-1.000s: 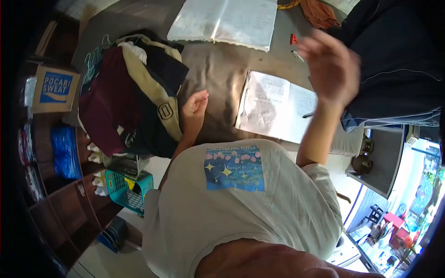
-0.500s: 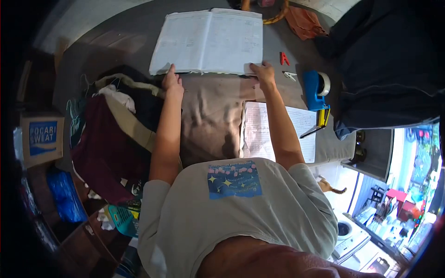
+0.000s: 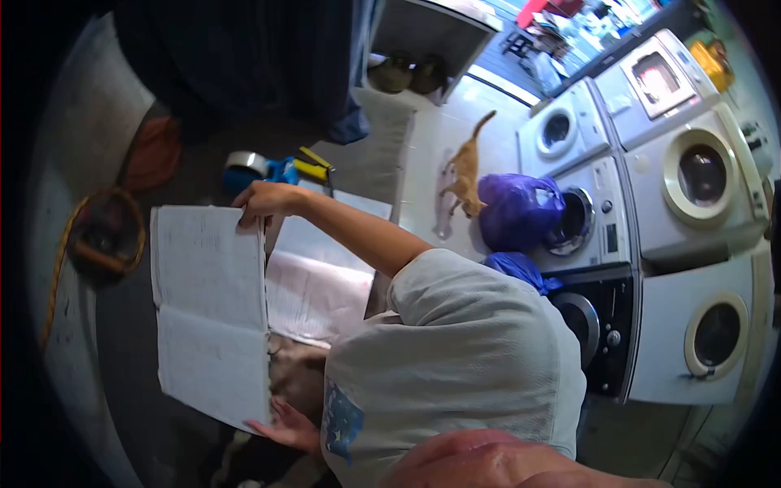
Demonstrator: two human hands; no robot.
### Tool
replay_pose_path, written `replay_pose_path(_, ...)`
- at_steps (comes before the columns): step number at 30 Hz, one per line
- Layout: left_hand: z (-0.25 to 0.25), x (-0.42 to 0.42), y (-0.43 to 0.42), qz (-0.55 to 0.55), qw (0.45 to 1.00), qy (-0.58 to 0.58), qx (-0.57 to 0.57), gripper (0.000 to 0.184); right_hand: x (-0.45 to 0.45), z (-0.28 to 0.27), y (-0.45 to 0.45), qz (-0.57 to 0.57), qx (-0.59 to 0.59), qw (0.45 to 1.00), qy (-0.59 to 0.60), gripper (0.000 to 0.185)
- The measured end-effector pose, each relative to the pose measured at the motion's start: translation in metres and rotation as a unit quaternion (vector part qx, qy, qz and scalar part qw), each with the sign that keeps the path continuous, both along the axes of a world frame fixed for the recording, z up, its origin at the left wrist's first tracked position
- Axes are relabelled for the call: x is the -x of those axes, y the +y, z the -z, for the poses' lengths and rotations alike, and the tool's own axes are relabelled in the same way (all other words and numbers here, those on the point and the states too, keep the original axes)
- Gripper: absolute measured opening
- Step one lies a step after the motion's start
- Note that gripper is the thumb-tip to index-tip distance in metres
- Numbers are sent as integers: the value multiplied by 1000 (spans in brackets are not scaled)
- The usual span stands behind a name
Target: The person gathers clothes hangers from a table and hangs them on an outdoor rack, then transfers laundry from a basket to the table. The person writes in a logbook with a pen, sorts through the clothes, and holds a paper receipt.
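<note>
An open ledger book (image 3: pixel 210 317) with ruled, written pages lies in front of me, turned sideways in this view. My right hand (image 3: pixel 267 202) grips its near right corner, thumb over the page and fingers closed at the edge. At the near left corner, my left hand (image 3: pixel 291 424) holds the edge, its fingers partly under the book. A second open notebook (image 3: pixel 321 281) with lined pages lies beneath my right forearm. Beyond the right hand are a blue tape dispenser (image 3: pixel 281 171) with a roll of tape (image 3: pixel 248 163) and a yellow cutter (image 3: pixel 311 168).
Dark clothing (image 3: pixel 244 65) hangs at the top. An orange cat (image 3: pixel 464 172) stands on the tiled floor (image 3: pixel 431 138) beside a purple plastic bag (image 3: pixel 521 213). Several washing machines (image 3: pixel 610 203) are stacked at right. A rattan loop (image 3: pixel 138 220) and a brown pouch (image 3: pixel 153 153) are at left.
My head has turned right, so the table view has rotated and the washing machines and cat have come into view. Both hands remain on the ledger book.
</note>
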State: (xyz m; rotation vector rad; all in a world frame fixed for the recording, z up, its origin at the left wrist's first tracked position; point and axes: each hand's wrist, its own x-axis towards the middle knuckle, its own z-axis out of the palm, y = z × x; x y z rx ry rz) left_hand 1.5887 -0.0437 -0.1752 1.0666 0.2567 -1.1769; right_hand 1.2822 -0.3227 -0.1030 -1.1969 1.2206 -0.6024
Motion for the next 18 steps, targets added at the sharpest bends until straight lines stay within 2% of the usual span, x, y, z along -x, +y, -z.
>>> replay_pose_path(1,21,-6,11,13,1000,7,0,60,7,4,0,0,16,999,47,45)
replay_pose_path(2,52,-13,28,13,988,-156,14,58,11,8,0,-3,31,995,93,45)
replay_pose_path(4,50,-3,27,17,949,-313,35,57,13,16,7,-17,70,980,185,45)
replay_pose_path(6,-7,15,14,3,989,-126,-74,54,13,39,11,-26,160,950,267,43)
replay_pose_path(8,11,-12,16,40,981,-160,-100,54,7,40,22,-15,122,944,305,42)
replay_pose_path(9,25,-29,21,113,935,-306,-139,54,4,41,26,-23,97,939,330,46)
replay_pose_path(10,31,-37,23,181,861,-444,-172,54,2,43,32,-21,93,940,328,46)
replay_pose_path(13,22,-31,17,212,868,-410,-185,51,-2,50,41,23,80,945,316,59)
replay_pose_path(15,26,-34,17,228,872,-380,-206,50,-3,50,45,23,96,934,343,58)
replay_pose_path(18,50,-50,35,309,811,-426,-256,49,-6,53,46,26,131,916,378,50)
